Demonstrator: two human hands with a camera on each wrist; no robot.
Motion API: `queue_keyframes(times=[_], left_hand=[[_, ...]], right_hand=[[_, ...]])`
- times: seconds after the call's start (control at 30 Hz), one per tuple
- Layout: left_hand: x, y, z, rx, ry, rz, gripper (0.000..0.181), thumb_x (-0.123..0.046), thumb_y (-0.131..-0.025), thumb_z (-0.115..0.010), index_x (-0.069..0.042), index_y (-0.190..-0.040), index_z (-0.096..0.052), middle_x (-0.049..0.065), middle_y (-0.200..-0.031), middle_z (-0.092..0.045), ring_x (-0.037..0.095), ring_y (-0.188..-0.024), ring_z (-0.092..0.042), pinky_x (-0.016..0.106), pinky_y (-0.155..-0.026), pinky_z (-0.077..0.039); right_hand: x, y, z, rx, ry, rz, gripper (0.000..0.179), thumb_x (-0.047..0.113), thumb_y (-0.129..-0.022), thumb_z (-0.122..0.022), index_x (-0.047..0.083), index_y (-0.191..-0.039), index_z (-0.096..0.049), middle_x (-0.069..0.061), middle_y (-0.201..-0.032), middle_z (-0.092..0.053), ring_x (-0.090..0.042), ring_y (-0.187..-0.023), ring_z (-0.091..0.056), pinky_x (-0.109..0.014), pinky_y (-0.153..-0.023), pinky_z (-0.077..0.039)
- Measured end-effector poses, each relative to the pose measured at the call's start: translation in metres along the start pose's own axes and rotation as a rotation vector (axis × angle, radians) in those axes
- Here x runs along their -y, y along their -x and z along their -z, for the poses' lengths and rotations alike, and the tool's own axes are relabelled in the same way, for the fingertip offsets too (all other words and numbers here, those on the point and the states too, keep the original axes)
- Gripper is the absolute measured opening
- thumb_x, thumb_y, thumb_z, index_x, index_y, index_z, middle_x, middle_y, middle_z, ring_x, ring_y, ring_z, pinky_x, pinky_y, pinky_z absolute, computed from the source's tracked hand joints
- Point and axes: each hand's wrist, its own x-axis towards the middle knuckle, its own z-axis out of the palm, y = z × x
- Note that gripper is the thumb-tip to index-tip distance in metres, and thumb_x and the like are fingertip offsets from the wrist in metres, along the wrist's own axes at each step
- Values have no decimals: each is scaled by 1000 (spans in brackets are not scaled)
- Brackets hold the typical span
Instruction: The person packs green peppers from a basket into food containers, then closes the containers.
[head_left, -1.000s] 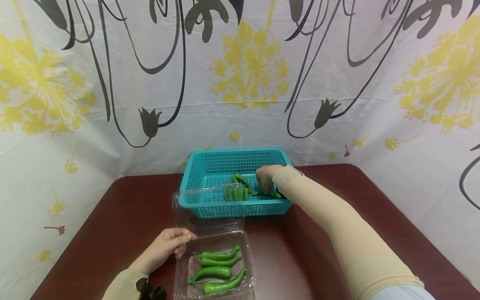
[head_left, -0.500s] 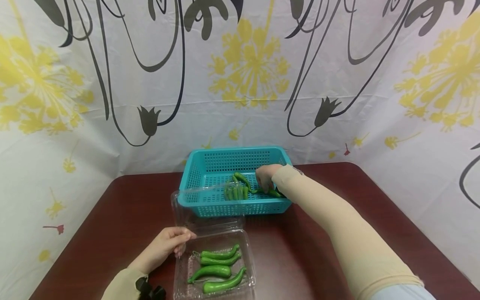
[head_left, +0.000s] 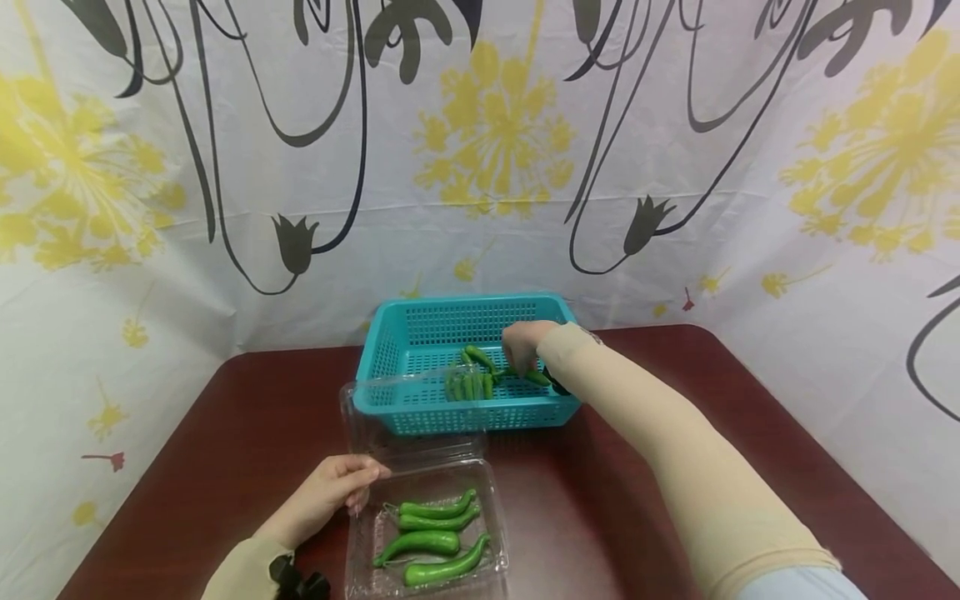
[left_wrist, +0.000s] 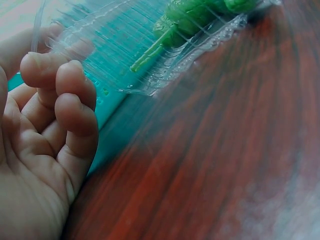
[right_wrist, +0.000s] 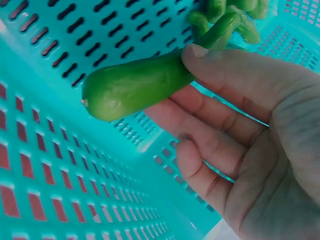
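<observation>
A green chili pepper is pinched between the thumb and fingers of my right hand, which reaches down into the turquoise basket. More peppers lie in the basket to the left of that hand. Nearer to me, a clear plastic clamshell container stands with its lid raised against the basket's front. Several green peppers lie side by side in its base. My left hand pinches the container's left edge near the hinge; in the left wrist view its other fingers are curled.
The dark red-brown table bears both the basket and the container. Behind them hangs a pale patterned cloth, close to the basket's back. My right sleeve crosses over the table's right side.
My right hand has shifted slightly left and up in the basket, with the pepper now showing beneath it. The left hand and the container stay almost where they were.
</observation>
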Motion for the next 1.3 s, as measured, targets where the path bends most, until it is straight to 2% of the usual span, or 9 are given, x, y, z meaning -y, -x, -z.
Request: queue_keyframes(times=[0.13, 0.27, 0.37, 0.53, 0.7, 1.03, 1.3], left_hand=[[1, 0, 0, 8, 15, -2, 26, -16, -102, -50, 2, -110, -68, -8, -59, -48, 5, -56, -48, 23, -56, -46], [1, 0, 0, 8, 13, -1, 29, -16, -102, -51, 6, -111, -66, -8, -59, -48, 5, -56, -47, 23, -56, -45], [1, 0, 0, 10, 12, -5, 28, -16, -102, -51, 6, -111, -66, -8, -59, -47, 5, -56, -47, 23, -56, -45], [2, 0, 0, 23, 28, -15, 23, -15, -102, -50, -4, -108, -70, -8, -60, -49, 4, -55, -47, 23, -56, -45], [1, 1, 0, 17, 21, -16, 25, -16, -102, -51, 0, -109, -69, -7, -60, -48, 5, -56, -47, 23, -56, -45], [2, 3, -3, -4, 9, 33, 31, -21, -101, -53, 5, -111, -66, -7, -59, -47, 6, -55, -46, 25, -57, -45], [-1, 2, 1, -10, -16, -4, 36, -20, -101, -53, 13, -113, -62, -7, -59, -46, 6, -56, -47, 26, -57, -46]], right_hand=[[2, 5, 6, -17, -43, 2, 15, 7, -90, -68, 15, -102, -73, 2, -94, -64, -17, -78, -64, -34, -68, -53], [-1, 9, 11, -35, -113, 20, 16, 5, -89, -68, 12, -103, -72, 0, -100, -63, -18, -79, -64, -40, -76, -54], [-4, 13, 14, -46, -135, 35, 17, 5, -90, -67, 11, -105, -71, -1, -103, -62, -19, -80, -64, -40, -77, -54], [-10, 21, 20, -58, -127, 52, 19, 5, -90, -66, 11, -108, -70, -4, -110, -62, -17, -80, -64, -38, -76, -54], [-14, 30, 27, -88, -162, 81, 23, 4, -89, -66, 11, -110, -68, -6, -116, -60, -17, -81, -64, -41, -80, -53], [-17, 55, 37, -145, -155, 160, 24, 4, -87, -66, 8, -111, -68, -7, -107, -64, -17, -77, -64, -35, -77, -52], [-11, 80, 49, -181, -230, 181, 20, 7, -88, -68, 6, -108, -68, -7, -98, -65, -17, -77, -64, -42, -79, -53]])
